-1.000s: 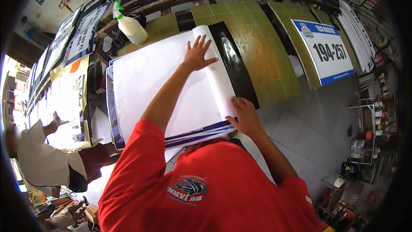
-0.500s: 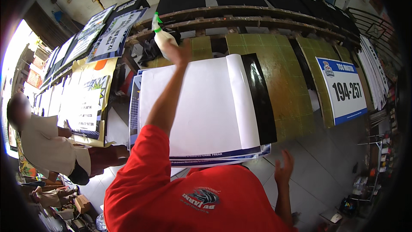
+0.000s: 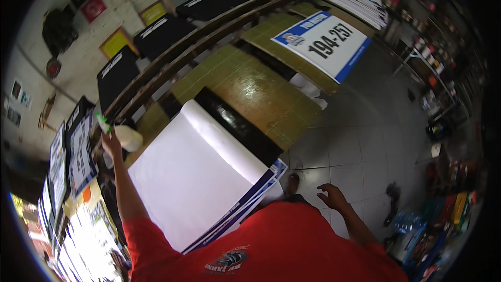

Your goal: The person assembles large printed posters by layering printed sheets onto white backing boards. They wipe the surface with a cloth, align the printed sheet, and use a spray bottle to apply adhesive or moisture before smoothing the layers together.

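1. With left hand [image 3: 111, 146] at the neck of the spray bottle [image 3: 129, 138]; cannot tell whether clamped.
2. With right hand [image 3: 334, 198] well apart, loosely open above the tiled floor [image 3: 355, 151].
3. For the bottle, pointing green nozzle [image 3: 103, 121] first toward upper left, with long axis slanting to lower right.
4. Near the leftmost corner of the white sheet [image 3: 182, 183].

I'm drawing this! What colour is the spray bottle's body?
The bottle's body is creamy white; the head view shows it best.

Wearer's hands [image 3: 332, 197]: two. Spray bottle [image 3: 129, 138]: one. Curl-edged white sheet [image 3: 182, 183]: one. Number board, laid singly [image 3: 323, 46]: one. Yellow frames [image 3: 119, 43]: two.
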Demonstrator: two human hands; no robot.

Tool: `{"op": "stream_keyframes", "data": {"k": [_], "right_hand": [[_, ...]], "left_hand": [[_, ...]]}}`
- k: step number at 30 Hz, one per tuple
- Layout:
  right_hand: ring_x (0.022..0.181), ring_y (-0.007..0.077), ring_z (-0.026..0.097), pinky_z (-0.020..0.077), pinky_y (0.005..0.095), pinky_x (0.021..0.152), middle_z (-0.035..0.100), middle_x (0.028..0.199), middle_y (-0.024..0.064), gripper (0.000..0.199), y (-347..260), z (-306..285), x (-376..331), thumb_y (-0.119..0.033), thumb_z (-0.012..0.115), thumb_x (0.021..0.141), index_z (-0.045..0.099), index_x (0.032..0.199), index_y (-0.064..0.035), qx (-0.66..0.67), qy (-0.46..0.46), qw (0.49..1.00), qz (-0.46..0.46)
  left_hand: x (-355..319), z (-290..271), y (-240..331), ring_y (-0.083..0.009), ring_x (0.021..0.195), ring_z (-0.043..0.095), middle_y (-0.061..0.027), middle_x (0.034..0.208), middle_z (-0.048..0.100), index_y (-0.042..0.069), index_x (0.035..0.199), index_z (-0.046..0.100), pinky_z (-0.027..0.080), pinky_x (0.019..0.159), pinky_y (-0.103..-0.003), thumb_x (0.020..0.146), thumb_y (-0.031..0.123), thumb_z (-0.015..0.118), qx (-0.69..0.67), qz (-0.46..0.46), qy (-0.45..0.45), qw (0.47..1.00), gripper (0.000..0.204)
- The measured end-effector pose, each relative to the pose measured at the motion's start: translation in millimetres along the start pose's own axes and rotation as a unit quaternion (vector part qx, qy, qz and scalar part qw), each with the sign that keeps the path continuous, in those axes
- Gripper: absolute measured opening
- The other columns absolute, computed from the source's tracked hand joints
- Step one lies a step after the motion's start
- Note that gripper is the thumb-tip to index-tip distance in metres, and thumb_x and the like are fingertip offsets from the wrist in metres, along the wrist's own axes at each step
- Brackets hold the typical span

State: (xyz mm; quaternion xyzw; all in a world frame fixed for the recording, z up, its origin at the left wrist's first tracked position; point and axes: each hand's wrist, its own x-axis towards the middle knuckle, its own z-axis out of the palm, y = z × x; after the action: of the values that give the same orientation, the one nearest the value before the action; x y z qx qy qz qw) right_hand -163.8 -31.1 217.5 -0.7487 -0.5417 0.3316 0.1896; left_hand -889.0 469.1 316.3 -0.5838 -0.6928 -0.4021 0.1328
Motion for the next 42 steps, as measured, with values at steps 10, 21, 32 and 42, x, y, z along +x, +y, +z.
{"op": "stream_keyframes", "data": {"k": [10, 21, 32, 42], "right_hand": [[0.104, 0.0201, 0.062, 0.0501, 0.0338, 0.089, 0.061, 0.119, 0.0145, 0.039, 6, -78, 52, -0.017, 0.062, 0.091, 0.057, 0.127, -0.0061, 0.317, -0.078, 0.944, 0.036], [0.140, 0.0412, 0.024, 0.0276, 0.0454, 0.111, 0.018, 0.153, 0.0257, 0.105, -5, -282, 78, -0.034, 0.079, 0.073, 0.015, 0.149, 0.0007, 0.134, 0.156, 0.911, -0.356], [0.106, 0.0352, 0.060, 0.0485, 0.0370, 0.088, 0.056, 0.123, 0.0213, 0.063, 115, -399, 122, -0.022, 0.072, 0.080, 0.045, 0.132, 0.0025, 0.199, 0.280, 0.928, -0.147], [0.075, 0.0143, 0.061, 0.0491, 0.0298, 0.067, 0.065, 0.098, 0.0111, 0.029, 220, -490, 243, -0.010, 0.060, 0.088, 0.056, 0.114, 0.0022, 0.315, 0.308, 0.895, -0.073]], "left_hand": [[-43, -154, 307, -0.0231, 0.089, 0.065, -0.0195, 0.104, 0.066, -0.010, 0.125, 0.052, 0.053, 0.075, -0.033, 0.091, 0.020, 0.064, -0.228, 0.066, -0.036, 0.971, 0.047], [-343, -84, 723, -0.0226, 0.086, 0.063, -0.0123, 0.090, 0.066, -0.001, 0.101, 0.060, 0.050, 0.076, -0.036, 0.069, 0.011, 0.083, -0.440, 0.130, -0.295, 0.838, 0.041], [-477, 36, 933, -0.0358, 0.076, 0.058, -0.0145, 0.081, 0.059, 0.000, 0.087, 0.060, 0.047, 0.068, -0.042, 0.065, 0.010, 0.073, -0.580, 0.282, -0.355, 0.677, 0.027], [-472, 187, 1007, -0.0317, 0.101, 0.058, -0.0142, 0.111, 0.056, 0.002, 0.108, 0.056, 0.047, 0.085, -0.036, 0.077, 0.021, 0.073, -0.511, 0.251, -0.553, 0.609, 0.040]]}}
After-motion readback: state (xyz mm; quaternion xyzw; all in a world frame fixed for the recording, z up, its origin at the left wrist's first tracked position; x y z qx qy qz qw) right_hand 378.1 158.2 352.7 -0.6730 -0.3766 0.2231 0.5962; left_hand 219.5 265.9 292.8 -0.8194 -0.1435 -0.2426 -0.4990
